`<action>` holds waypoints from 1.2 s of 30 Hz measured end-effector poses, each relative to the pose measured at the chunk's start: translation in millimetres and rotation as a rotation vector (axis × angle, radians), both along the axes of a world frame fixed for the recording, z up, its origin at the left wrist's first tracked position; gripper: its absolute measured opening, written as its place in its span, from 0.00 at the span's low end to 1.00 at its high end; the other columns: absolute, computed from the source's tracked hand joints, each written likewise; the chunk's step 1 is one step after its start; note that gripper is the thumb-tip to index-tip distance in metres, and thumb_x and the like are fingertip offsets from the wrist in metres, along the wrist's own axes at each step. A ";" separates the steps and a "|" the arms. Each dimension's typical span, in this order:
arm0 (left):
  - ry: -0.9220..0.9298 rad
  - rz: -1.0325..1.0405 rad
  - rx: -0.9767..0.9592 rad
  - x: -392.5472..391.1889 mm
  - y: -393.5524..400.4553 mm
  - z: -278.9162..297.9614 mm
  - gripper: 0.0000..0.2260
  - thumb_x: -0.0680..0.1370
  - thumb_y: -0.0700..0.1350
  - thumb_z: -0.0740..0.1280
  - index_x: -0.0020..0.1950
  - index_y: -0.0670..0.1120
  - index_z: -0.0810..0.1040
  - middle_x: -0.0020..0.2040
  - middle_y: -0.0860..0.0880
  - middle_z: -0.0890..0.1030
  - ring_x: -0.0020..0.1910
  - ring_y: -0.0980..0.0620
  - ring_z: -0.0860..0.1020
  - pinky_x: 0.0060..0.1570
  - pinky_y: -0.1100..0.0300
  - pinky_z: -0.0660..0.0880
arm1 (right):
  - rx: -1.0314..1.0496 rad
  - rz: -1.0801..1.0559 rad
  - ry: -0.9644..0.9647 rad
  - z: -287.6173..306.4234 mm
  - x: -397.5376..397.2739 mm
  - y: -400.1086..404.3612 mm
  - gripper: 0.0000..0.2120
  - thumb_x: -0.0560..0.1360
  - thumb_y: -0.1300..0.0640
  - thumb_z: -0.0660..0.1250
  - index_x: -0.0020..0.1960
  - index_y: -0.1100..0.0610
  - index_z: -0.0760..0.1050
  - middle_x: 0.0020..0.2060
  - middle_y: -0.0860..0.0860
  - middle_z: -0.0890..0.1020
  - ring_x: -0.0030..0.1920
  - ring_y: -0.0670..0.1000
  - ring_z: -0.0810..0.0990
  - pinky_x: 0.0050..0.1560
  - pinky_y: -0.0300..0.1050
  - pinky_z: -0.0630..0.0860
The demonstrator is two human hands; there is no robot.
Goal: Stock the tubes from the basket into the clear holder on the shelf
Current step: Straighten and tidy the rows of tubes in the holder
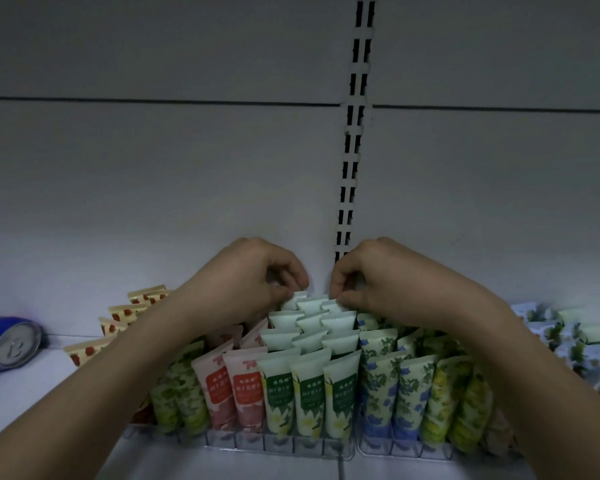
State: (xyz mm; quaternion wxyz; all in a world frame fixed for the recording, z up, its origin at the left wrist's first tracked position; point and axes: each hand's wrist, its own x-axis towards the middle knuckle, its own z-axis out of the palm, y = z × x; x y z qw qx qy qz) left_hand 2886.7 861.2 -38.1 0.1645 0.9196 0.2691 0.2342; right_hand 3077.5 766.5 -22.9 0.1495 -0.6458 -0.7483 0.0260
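1. Can [9, 344] lies on its side at the shelf's far left.
2. Your left hand [253, 275] pinches the back-row tubes [309, 304] in the clear holder [281, 443].
3. Your right hand [378, 278] pinches the same row, close beside the left.

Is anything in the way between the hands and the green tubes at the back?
No. The left hand and right hand already pinch the back-row green tubes in the clear holder.
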 end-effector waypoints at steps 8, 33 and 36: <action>-0.080 0.026 0.037 -16.4 -14.7 25.9 0.06 0.75 0.47 0.70 0.50 0.56 0.83 0.42 0.63 0.82 0.43 0.70 0.77 0.41 0.77 0.70 | 0.121 -0.015 -0.031 9.7 -15.0 -10.4 0.04 0.76 0.51 0.68 0.49 0.45 0.80 0.40 0.38 0.80 0.40 0.38 0.77 0.42 0.34 0.74; -0.137 -0.030 0.301 -110.0 -34.1 -34.8 0.16 0.71 0.62 0.62 0.48 0.56 0.84 0.42 0.61 0.81 0.47 0.56 0.75 0.45 0.49 0.75 | -0.131 0.199 -0.052 15.3 -107.5 -10.3 0.03 0.73 0.50 0.72 0.41 0.46 0.82 0.36 0.36 0.83 0.36 0.36 0.79 0.33 0.27 0.72; -0.124 -0.022 0.292 -109.2 -34.8 -34.6 0.11 0.73 0.58 0.65 0.48 0.56 0.84 0.43 0.61 0.81 0.47 0.56 0.74 0.46 0.50 0.75 | -0.127 0.211 -0.065 15.1 -108.3 -9.8 0.02 0.72 0.51 0.73 0.41 0.46 0.83 0.35 0.34 0.82 0.35 0.35 0.79 0.30 0.26 0.69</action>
